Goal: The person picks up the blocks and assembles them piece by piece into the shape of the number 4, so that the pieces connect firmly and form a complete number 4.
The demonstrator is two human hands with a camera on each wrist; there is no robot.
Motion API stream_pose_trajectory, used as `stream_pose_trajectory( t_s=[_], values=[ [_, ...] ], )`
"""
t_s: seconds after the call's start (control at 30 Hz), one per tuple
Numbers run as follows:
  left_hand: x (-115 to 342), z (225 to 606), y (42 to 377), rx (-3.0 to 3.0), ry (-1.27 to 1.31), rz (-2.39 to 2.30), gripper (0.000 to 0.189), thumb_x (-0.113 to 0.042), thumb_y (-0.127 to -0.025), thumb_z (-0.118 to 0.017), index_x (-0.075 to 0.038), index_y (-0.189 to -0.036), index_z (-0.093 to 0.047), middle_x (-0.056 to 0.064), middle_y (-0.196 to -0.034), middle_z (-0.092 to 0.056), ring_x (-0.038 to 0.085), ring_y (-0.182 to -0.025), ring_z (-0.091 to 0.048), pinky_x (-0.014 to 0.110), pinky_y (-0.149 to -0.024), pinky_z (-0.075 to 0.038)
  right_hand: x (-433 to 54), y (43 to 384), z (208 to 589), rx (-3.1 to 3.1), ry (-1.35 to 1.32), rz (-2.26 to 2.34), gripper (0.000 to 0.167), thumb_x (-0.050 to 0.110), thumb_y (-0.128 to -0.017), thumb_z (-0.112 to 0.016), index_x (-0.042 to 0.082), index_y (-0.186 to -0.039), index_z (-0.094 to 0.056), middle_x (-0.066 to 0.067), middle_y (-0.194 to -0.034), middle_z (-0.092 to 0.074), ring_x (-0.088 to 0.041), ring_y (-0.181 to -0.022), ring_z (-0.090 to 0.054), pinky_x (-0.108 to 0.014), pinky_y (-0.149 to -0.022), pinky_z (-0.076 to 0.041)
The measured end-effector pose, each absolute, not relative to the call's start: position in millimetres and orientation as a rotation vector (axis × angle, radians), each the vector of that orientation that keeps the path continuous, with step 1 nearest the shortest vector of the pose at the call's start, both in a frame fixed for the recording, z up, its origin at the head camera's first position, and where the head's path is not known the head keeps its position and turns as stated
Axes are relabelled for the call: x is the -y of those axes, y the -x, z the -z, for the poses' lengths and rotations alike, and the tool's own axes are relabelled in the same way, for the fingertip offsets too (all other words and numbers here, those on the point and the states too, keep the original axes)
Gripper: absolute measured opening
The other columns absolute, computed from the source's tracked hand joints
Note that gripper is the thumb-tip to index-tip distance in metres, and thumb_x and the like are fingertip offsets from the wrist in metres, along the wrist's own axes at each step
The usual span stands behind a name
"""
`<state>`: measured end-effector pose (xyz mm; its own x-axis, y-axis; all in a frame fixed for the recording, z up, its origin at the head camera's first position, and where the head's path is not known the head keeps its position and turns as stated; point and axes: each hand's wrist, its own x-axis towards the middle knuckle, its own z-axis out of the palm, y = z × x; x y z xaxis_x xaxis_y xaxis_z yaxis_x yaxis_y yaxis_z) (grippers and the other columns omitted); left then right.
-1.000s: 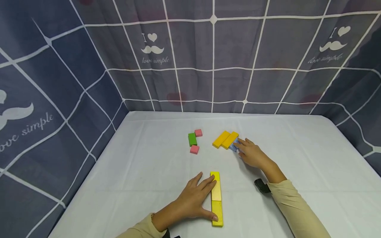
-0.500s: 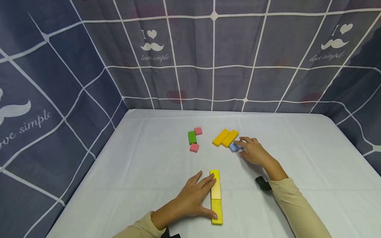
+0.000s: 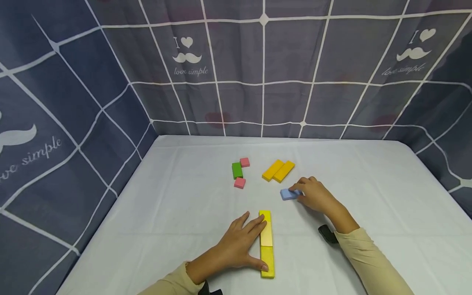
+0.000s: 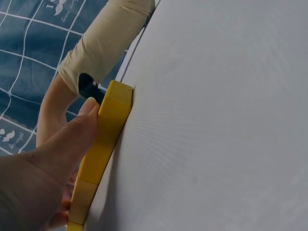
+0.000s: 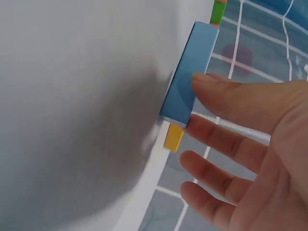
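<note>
In the head view, a straight row of yellow blocks (image 3: 267, 260) lies on the table's near middle, with a paler yellow block (image 3: 266, 235) in its middle. My left hand (image 3: 237, 246) rests along the row's left side with spread fingers, its fingertips on the far end and its thumb by the near end. In the left wrist view the thumb (image 4: 72, 139) lies against the side of a yellow block (image 4: 108, 132). Farther right, my right hand (image 3: 315, 196) pinches a blue block (image 3: 287, 194) between thumb and fingers. The right wrist view shows the thumb on the blue block's (image 5: 190, 72) broad face.
Beyond my right hand, two orange-yellow blocks (image 3: 284, 171) lie side by side. A green block (image 3: 237, 171) sits left of them between a pink block (image 3: 245, 162) and another pink block (image 3: 239, 183). A dark checked curtain (image 3: 287, 53) stands behind the white table (image 3: 177, 196).
My right hand has pulled the blue block away from the orange-yellow blocks, toward me, and turned it more sideways. My left hand stays on the yellow row.
</note>
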<state>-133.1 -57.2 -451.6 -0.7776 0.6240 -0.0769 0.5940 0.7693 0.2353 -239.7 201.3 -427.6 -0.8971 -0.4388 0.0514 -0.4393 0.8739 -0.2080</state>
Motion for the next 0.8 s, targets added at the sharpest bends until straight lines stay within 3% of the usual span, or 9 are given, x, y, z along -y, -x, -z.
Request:
stream_pose_trajectory(
  t_s=[0.47, 0.8],
  values=[
    [57, 450, 133, -2.804, -0.943, -0.290, 0.104, -0.080, -0.062, -0.052, -0.021, -0.144, -0.028, -0.007, -0.152, -0.021, 0.035, -0.138, -0.018, 0.050, -0.107, -0.025, -187, 211, 420, 3.049, -0.958, -0.350, 0.027, 0.014, -0.070, -0.077, 0.017, -0.096, -0.068, 0.003, -0.085, -0.060, -0.016, -0.080, -0.051, -0.033, -0.067, -0.041],
    [57, 447, 134, -2.798, -0.952, -0.292, 0.102, -0.079, -0.063, -0.053, -0.021, -0.144, -0.028, -0.006, -0.151, -0.022, 0.035, -0.137, -0.020, 0.050, -0.106, -0.026, -182, 204, 415, 3.098, -1.052, -0.413, 0.028, 0.016, -0.068, -0.078, 0.019, -0.093, -0.067, 0.006, -0.081, -0.056, -0.011, -0.076, -0.045, -0.028, -0.067, -0.037]
  ],
)
